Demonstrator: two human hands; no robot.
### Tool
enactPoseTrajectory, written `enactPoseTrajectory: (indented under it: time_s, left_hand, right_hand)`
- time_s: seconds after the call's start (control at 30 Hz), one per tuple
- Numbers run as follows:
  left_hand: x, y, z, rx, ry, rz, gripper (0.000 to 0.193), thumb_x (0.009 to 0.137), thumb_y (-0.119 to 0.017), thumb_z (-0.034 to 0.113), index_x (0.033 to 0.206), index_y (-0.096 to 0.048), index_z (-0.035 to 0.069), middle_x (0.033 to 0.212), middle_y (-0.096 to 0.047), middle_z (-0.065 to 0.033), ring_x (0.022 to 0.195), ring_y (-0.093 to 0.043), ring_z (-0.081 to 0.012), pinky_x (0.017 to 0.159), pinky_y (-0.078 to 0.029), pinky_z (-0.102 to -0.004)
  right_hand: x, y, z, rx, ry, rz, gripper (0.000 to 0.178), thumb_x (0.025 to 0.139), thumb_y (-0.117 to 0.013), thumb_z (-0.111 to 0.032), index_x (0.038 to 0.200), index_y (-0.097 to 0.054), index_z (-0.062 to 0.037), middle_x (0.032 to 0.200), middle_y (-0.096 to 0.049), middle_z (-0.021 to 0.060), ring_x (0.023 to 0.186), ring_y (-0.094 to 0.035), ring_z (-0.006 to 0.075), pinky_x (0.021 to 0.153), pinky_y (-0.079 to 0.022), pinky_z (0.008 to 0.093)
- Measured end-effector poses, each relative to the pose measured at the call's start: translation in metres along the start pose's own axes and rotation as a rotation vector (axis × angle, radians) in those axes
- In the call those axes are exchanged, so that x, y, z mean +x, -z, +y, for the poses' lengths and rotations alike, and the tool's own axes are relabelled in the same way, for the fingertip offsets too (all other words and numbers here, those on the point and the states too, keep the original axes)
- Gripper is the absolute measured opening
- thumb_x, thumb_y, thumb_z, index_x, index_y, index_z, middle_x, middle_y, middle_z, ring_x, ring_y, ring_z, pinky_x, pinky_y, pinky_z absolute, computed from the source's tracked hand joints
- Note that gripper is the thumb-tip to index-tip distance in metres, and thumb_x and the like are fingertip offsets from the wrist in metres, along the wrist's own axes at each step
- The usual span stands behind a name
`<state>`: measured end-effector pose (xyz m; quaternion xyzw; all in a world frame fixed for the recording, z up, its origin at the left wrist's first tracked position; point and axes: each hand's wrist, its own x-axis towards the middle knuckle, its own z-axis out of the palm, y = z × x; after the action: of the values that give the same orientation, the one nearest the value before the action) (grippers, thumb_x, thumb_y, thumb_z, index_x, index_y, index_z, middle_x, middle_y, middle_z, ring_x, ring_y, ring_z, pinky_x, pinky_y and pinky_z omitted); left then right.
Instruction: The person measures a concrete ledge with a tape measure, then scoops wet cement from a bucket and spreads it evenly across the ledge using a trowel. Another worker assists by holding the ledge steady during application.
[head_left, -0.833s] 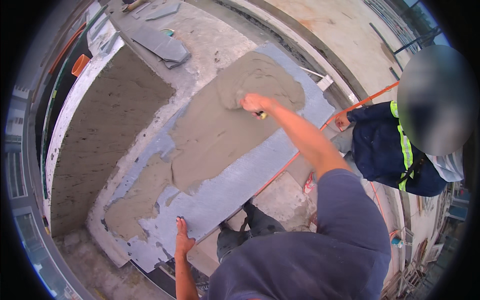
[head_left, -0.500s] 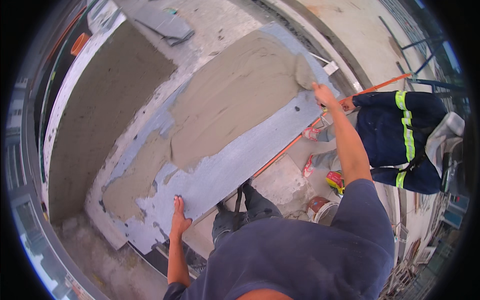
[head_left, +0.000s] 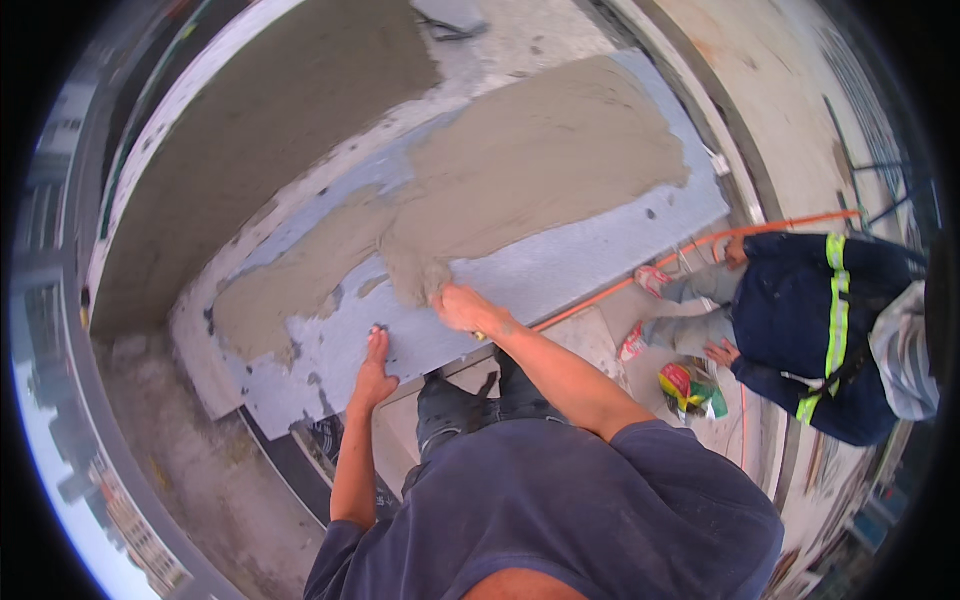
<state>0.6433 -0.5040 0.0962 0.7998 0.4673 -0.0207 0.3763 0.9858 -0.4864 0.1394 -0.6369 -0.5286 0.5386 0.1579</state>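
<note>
- The right hand (head_left: pixel 462 308) is curled around a trowel (head_left: pixel 479 336) with yellow on its handle. Maybe it grips hard because the paste is heavy.
- A lump of paste seems to cover the blade, so I cannot see it well.
- The left hand (head_left: pixel 374 376) is open and holds nothing. It is at the near edge, maybe to help the person lean. I cannot tell if it presses down.
- The hands are apart, but near each other.
- Grey paste (head_left: pixel 560 150) is spread over the blue-grey slab (head_left: pixel 590 245). The slab lies flat, which likely stops the paste sliding off.
- A brown wall (head_left: pixel 270 130) stands beyond the slab.
- To the right is a co-worker (head_left: pixel 785 310), near a bright bag (head_left: pixel 690 390).
</note>
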Motion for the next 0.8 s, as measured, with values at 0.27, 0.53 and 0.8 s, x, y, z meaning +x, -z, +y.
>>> enactPoseTrajectory:
  time_s: [0.27,0.53,0.8]
  left_hand:
    - [-0.117,0.020,-0.026,-0.032,0.378,0.354,0.078,0.075,-0.064,-0.001,0.152,-0.052,0.005,0.152,-0.054,-0.0267,0.136,-0.055,-0.0438,0.108,-0.051,-0.0482]
    - [-0.240,0.010,-0.123,-0.138,0.589,0.489,0.038,0.078,-0.059,-0.003,0.108,-0.080,0.005,0.103,-0.076,-0.0216,0.095,-0.072,-0.0420,0.086,-0.057,-0.0484]
    - [-0.283,0.044,-0.201,0.010,0.731,0.579,0.044,0.080,-0.062,0.005,0.122,-0.073,0.005,0.119,-0.073,-0.0228,0.103,-0.070,-0.0435,0.088,-0.057,-0.0507]
  right_hand:
    - [0.005,0.057,-0.004,0.285,-0.262,0.187,0.058,0.110,-0.048,-0.049,0.087,-0.061,0.0022,0.063,-0.061,0.0133,0.050,-0.062,0.0269,0.050,-0.052,0.0453]
    - [0.104,-0.006,-0.082,0.386,-0.302,0.109,0.053,0.110,-0.046,-0.037,0.074,-0.054,0.0017,0.061,-0.056,0.0148,0.046,-0.053,0.0266,0.043,-0.045,0.0437]
    - [0.179,-0.182,-0.218,-0.213,-0.102,-0.153,0.039,0.106,-0.051,-0.024,0.103,-0.062,0.0129,0.078,-0.070,0.0230,0.060,-0.070,0.0335,0.053,-0.056,0.0478]
